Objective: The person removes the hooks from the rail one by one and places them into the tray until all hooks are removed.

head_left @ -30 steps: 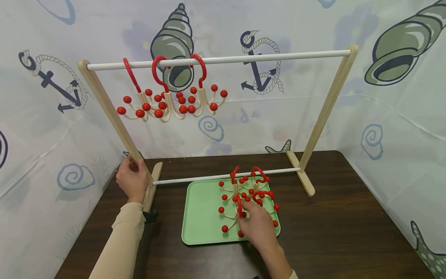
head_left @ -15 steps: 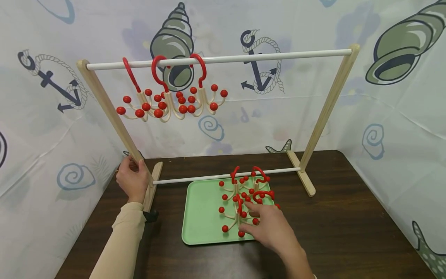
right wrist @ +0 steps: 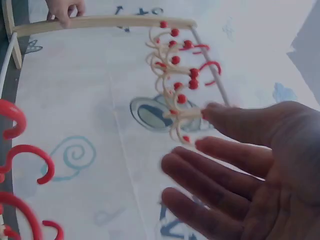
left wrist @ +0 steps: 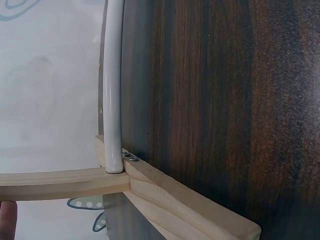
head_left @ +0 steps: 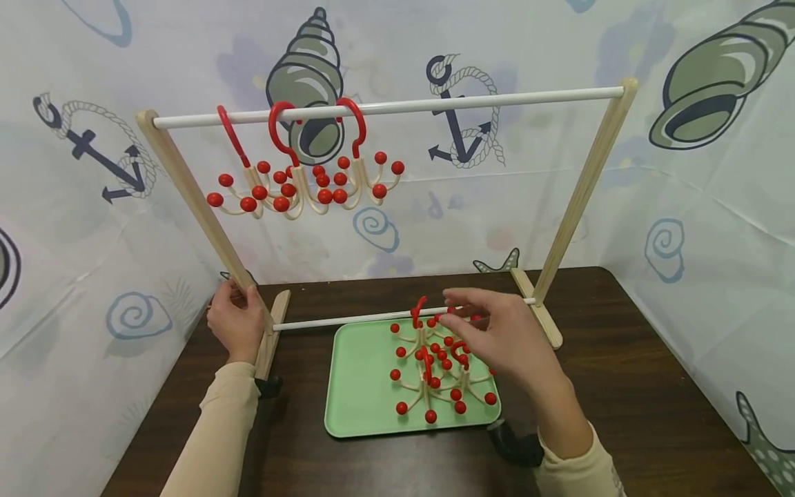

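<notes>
My left hand [head_left: 236, 321] grips the left wooden upright [head_left: 199, 200] of a rack, low near its foot. Over the back right of a green tray [head_left: 360, 379] my right hand [head_left: 509, 335] hovers, fingers spread and holding nothing. It partly hides the hangers behind it. Several hangers [head_left: 426, 369], each a red hook on a pale stem with curved arms tipped by red balls, stand on the tray's right half. Three like them, such as the left one [head_left: 234, 138], hang side by side on the white top rod [head_left: 484, 103]. The right wrist view shows my palm and extended fingers [right wrist: 215, 180].
The rack's right upright [head_left: 584, 193] stands on a wooden foot [head_left: 537, 310]. A lower white rod [head_left: 335, 321] runs along the back of the tray, above the dark wood table [head_left: 621, 400]. A patterned cloth [head_left: 397, 241] covers the wall behind.
My right hand has left the hangers at the front of the tray and moved up and to the right. My left hand stays on the upright; the hanging pieces have not moved.
</notes>
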Motion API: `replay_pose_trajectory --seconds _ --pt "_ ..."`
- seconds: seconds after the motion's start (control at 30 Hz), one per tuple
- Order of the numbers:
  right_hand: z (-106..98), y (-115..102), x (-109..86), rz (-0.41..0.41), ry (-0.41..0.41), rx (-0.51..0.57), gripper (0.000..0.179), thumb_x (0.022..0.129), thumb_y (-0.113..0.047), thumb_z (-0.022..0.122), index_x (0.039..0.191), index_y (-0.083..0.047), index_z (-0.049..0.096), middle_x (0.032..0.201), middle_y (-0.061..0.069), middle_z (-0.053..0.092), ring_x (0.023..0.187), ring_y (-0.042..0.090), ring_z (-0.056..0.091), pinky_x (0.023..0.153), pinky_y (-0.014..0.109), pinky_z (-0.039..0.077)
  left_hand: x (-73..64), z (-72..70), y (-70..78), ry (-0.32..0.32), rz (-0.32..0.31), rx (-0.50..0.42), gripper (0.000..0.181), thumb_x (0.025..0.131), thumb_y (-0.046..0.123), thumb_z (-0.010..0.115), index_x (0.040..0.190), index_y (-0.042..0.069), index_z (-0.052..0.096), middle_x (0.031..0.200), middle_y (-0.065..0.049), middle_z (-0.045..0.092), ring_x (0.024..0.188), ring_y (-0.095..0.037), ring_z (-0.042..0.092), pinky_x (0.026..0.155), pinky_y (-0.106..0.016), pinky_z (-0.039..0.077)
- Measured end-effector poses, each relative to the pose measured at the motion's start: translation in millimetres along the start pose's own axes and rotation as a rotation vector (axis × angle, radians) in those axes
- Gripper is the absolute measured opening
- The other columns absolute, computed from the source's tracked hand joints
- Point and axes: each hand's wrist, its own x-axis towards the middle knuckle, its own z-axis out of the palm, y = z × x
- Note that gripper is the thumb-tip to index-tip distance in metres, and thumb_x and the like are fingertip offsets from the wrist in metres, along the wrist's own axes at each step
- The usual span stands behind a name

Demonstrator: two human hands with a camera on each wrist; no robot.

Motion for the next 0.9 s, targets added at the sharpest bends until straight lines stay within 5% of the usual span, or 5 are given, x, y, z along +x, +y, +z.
replay_pose_trajectory --seconds 0.4,0.6,0.9 --pt "8.6 -21.2 78.7 -0.212 0.132 0.019 0.045 0.091 -0.017 0.070 0.135 -0.010 0.059 0.123 0.006 0.066 0.109 0.017 0.064 0.086 0.039 0.053 0.0 -1.5 -0.3 0.004 0.006 -0.001 0.022 0.084 0.015 0.071 0.098 -0.001 0.068 0.082 -0.022 0.068 0.074 -0.038 0.066 0.070 -0.055 0.042" --pt "6.0 -34.9 122.4 -0.189 0.126 0.001 0.057 0.094 -0.021 0.066 0.146 -0.011 0.046 0.137 0.006 0.057 0.121 0.017 0.056 0.094 0.036 0.049 -0.4 -2.9 -1.3 0.000 0.013 -0.013 0.022 0.084 0.015 0.072 0.098 -0.001 0.067 0.083 -0.021 0.069 0.074 -0.038 0.066 0.070 -0.055 0.043" --pt "6.7 -53.5 167.6 -0.180 0.121 0.110 0.041 0.100 -0.025 0.055 0.137 -0.008 0.057 0.130 0.005 0.064 0.113 0.015 0.060 0.090 0.026 0.049 -0.3 -3.3 -2.3 -0.002 0.017 -0.016 0.021 0.083 0.014 0.072 0.097 0.000 0.068 0.081 -0.020 0.068 0.074 -0.036 0.066 0.068 -0.054 0.043"
